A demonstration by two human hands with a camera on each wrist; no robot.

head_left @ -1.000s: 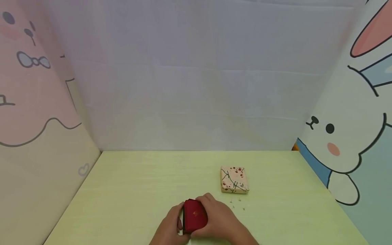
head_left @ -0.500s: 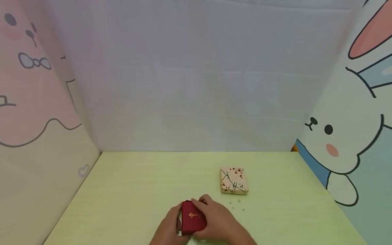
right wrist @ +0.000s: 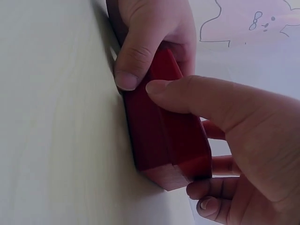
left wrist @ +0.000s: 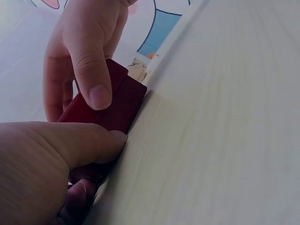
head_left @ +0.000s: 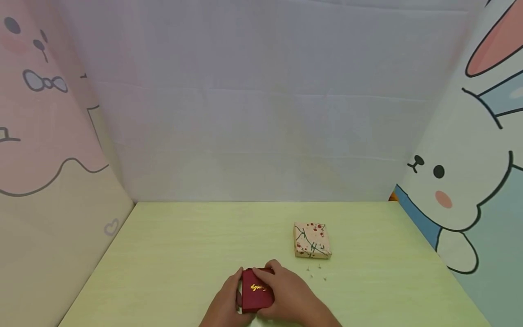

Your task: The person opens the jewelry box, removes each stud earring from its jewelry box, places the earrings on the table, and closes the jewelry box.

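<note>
A small dark red jewelry box with gold lettering on its lid rests on the table between both hands, near the front. My left hand grips its left side, the thumb low on the near side in the left wrist view. My right hand grips the right part, with the thumb on the lid's side and fingers curled over the far edge. A seam between lid and base shows in the right wrist view, and the lid looks down on the base. What is inside is hidden.
Beyond the right hand lies a flat square box with a floral branch pattern. Several tiny pieces, too small to identify, are scattered just in front of it. A white cloth hangs at the table's back edge, with cartoon-printed sheets on both sides.
The red box's lid has come down from a tilt to level, so its gold lettering shows more clearly. My right fingers have shifted slightly left across the lid. The floral box stays put.
</note>
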